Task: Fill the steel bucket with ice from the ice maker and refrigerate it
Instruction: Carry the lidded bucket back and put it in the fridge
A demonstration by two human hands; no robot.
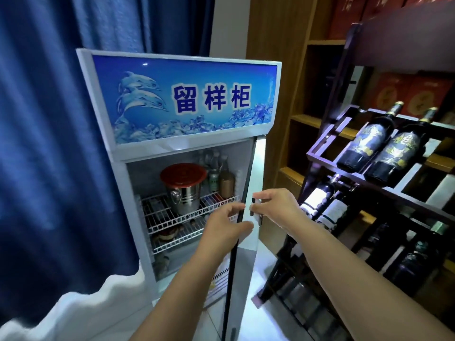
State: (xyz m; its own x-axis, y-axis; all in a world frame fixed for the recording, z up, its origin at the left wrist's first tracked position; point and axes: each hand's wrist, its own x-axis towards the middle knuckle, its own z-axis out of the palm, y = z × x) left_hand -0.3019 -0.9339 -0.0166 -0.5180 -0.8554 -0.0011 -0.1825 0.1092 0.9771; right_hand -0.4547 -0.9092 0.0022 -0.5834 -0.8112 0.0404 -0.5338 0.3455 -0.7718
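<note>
Two bare forearms reach in from the bottom edge toward the fridge (pixel 192 99), the left forearm (pixel 184 291) in front of its open cabinet and the right forearm (pixel 357 279) off to the fridge's right side. The left hand (pixel 222 223) is at the free edge of the fridge door (pixel 243 262), which stands open and edge-on. Its fingers and thumb curl either side of the black seal, apparently pinching it, though the contact is hard to read. The right hand (pixel 275 205) is on the door's outer side, fingers bent round the white door handle (pixel 256 209) and gripping it.

Inside the fridge, the steel bucket (pixel 184 195) stands upright on the top wire shelf (pixel 167 217) with a red lid (pixel 183 174) on it. In the fridge behind the bucket are clear bottles (pixel 216 168) and a gold can (pixel 226 184). The lower shelf (pixel 172 239) holds a brownish item that is too blurred to name.

The fridge's header is a blue panel with dolphins and Chinese lettering. To the left of the fridge hangs a dark blue curtain (pixel 49 143). To the right of the fridge stands a dark wine rack (pixel 327 161) with wine bottles (pixel 369 141) lying tilted in it. Further to the fridge's right are wooden shelves (pixel 317 119) with red boxes (pixel 406 94).
</note>
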